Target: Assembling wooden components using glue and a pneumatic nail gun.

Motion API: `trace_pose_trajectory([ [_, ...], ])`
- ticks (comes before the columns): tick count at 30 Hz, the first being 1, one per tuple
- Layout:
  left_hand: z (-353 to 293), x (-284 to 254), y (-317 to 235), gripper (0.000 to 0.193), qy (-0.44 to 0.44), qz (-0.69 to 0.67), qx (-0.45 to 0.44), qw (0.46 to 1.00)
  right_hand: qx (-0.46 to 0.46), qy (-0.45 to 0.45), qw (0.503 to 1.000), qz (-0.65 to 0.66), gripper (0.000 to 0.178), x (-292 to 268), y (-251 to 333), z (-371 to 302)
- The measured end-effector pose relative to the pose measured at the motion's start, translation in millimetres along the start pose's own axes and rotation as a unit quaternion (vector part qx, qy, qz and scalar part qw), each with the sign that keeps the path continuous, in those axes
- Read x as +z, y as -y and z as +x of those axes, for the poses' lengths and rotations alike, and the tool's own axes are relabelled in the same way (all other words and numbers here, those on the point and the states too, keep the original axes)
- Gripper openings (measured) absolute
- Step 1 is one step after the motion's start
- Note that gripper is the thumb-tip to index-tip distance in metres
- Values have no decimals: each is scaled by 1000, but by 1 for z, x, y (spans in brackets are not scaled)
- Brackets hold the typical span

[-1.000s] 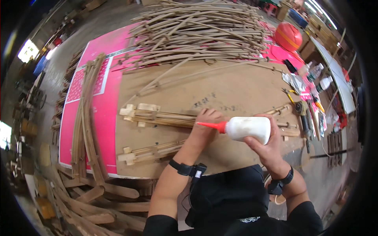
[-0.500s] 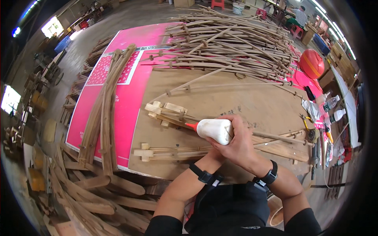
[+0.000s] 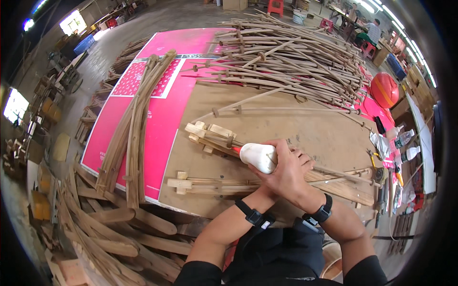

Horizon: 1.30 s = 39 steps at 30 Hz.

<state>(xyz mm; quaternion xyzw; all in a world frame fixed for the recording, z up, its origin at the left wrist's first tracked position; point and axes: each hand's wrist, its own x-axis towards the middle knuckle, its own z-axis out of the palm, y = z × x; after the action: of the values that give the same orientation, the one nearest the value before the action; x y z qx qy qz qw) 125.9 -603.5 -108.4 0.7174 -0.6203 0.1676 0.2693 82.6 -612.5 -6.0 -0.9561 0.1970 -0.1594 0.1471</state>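
My right hand [image 3: 288,172] is wrapped round a white squeeze bottle [image 3: 258,157], tipped over so its red nozzle points left and down at a wooden strip assembly [image 3: 210,140]. That assembly has pale blocks at its left end and small round pieces along its thin rods. My left hand [image 3: 268,187] crosses underneath the right one, close to the assembly; its fingers are mostly hidden, so its grip does not show. A second strip assembly [image 3: 214,186] with a pale block end lies nearer to me on the brown board [image 3: 286,126].
A large heap of thin rods [image 3: 296,62] covers the far side. Long wooden slats [image 3: 136,128] lie on the pink sheet [image 3: 167,114] at left, more [image 3: 119,233] below. A red helmet [image 3: 384,90], plastic bottles [image 3: 405,138] and pliers [image 3: 372,157] sit at right.
The view has shifted slightly, moving the table a little rightward in the picture. The bottle is tipped more steeply, its red nozzle now lower and closer to the strips.
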Motion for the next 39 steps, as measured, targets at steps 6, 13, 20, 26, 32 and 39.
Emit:
trace_pose_trajectory([
  [6, 0, 1, 0, 45, -18, -47, -22, 998, -7, 7, 999, 41, 69, 21, -10, -1],
  [13, 1, -4, -2, 45, 24, -58, -8, 998, -49, -3, 998, 41, 66, 1, -8, -5],
  [20, -10, 27, -3, 19, -86, -631, -166, 753, 59, 6, 882, 467, 58, -45, -62, -31],
  [26, -5, -3, 8, 31, -31, -230, -15, 972, 347, -33, 618, 704, 55, -107, -140, -95],
  [32, 6, -12, 2, 16, -12, -140, 11, 990, 447, -125, 523, 715, 54, -140, -185, -161],
  [39, 1, -23, 13, 18, 14, -144, -20, 989, 261, -274, 387, 841, 58, -151, -230, -217],
])
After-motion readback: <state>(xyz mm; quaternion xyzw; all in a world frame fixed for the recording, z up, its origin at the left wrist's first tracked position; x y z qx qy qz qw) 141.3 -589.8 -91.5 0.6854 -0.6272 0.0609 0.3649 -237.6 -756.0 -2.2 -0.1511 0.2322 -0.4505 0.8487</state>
